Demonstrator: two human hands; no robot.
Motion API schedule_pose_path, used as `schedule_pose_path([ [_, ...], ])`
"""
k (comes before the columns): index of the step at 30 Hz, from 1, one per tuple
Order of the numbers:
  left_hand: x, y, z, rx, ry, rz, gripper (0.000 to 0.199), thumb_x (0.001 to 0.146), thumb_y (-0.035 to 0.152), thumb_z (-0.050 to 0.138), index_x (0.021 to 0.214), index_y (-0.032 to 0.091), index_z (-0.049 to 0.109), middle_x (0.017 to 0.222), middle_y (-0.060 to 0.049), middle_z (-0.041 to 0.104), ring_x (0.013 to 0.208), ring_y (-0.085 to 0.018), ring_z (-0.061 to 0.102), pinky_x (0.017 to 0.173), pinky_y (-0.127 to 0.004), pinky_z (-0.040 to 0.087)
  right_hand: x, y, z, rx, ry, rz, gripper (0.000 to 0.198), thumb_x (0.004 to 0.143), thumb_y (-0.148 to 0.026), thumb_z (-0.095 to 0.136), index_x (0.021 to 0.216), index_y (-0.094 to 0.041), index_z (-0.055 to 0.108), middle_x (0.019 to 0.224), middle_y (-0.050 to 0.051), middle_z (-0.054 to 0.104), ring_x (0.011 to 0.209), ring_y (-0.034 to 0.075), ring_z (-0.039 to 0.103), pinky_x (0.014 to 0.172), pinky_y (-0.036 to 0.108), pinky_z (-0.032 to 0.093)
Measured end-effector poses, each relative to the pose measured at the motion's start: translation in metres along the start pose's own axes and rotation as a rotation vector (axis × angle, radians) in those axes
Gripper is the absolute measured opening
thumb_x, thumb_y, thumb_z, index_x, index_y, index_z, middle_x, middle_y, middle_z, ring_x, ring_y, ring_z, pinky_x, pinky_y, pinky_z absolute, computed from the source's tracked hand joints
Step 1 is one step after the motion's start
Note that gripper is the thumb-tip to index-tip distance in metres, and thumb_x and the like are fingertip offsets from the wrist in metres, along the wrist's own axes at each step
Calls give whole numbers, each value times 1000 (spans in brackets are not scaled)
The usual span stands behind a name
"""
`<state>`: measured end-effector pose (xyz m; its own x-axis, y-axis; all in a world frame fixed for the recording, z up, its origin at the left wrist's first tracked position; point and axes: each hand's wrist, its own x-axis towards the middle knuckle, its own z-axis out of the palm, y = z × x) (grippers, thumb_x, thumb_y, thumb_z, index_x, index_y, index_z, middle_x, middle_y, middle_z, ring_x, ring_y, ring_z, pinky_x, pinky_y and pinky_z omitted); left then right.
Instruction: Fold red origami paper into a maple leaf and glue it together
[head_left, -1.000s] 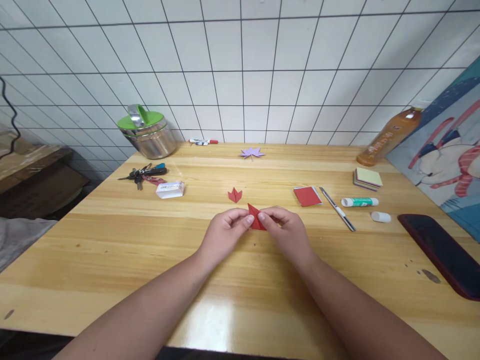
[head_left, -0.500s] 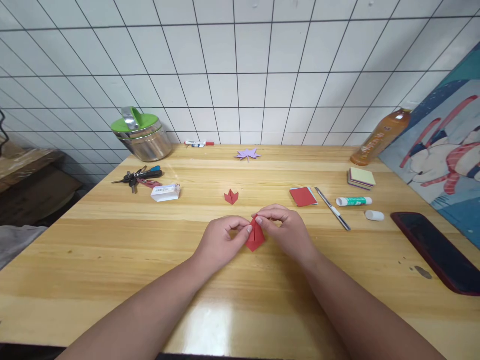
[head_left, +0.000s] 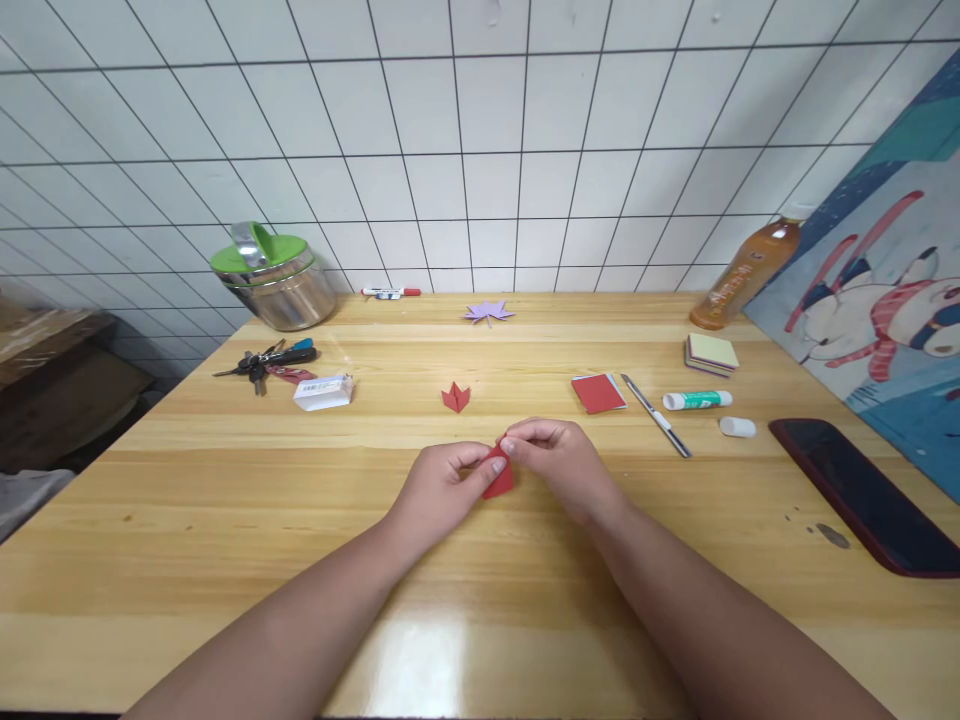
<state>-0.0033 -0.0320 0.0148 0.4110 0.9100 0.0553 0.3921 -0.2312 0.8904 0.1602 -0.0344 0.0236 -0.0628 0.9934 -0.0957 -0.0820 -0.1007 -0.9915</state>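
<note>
Between both hands is a small piece of folded red paper [head_left: 499, 484], held just above or on the table. My left hand [head_left: 442, 487] pinches its left side between thumb and fingers. At the top tip, my right hand [head_left: 559, 460] grips the same paper with thumb and forefinger. Fingers cover much of its upper part. Beyond the hands lies a finished-looking red folded paper piece [head_left: 455, 397] with pointed tips. Farther back sits a purple paper maple leaf [head_left: 489, 313].
Right of the hands are red paper squares [head_left: 598, 393], a utility knife [head_left: 655, 415], a glue stick [head_left: 697, 400], its white cap [head_left: 737, 427], a sticky-note stack [head_left: 710, 354], a phone [head_left: 862, 495] and a bottle [head_left: 746, 275]. Left are keys [head_left: 270, 362], a small box [head_left: 323, 392] and a steel pot [head_left: 281, 285].
The red paper has turned and looks narrower, its inner folds now out of sight. Both hands still pinch it. The whole view has shifted slightly.
</note>
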Motion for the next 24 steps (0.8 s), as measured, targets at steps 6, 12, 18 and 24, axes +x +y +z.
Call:
schedule_pose_path([
  [6,0,1,0,-9,-7,-20,32,83,37,51,63,17,64,59,2,59,59,-13,53,59,-23,41,0,1,-1,-45,6,-38,16,64,-31,73,74,-19,71,77,3,71,73,15,64,71,29,50],
  [12,0,-6,-1,-23,-51,-16,25,79,35,57,65,18,68,59,2,60,56,-13,53,54,-22,39,1,2,-7,44,-48,-16,15,64,-32,74,68,-18,70,73,2,70,69,13,61,70,28,49],
  [18,5,-5,-6,-175,-66,-137,29,77,38,59,60,14,61,53,3,53,51,-10,47,51,-21,35,3,-5,-21,84,45,-3,25,69,-41,70,82,-19,73,94,6,71,73,14,60,81,33,47],
  [24,6,-5,-10,-121,-14,-139,29,76,39,61,62,13,62,56,1,57,53,-11,49,52,-21,37,0,-3,-8,-77,-127,-14,24,68,-37,71,82,-19,73,91,6,72,88,19,64,84,34,47],
])
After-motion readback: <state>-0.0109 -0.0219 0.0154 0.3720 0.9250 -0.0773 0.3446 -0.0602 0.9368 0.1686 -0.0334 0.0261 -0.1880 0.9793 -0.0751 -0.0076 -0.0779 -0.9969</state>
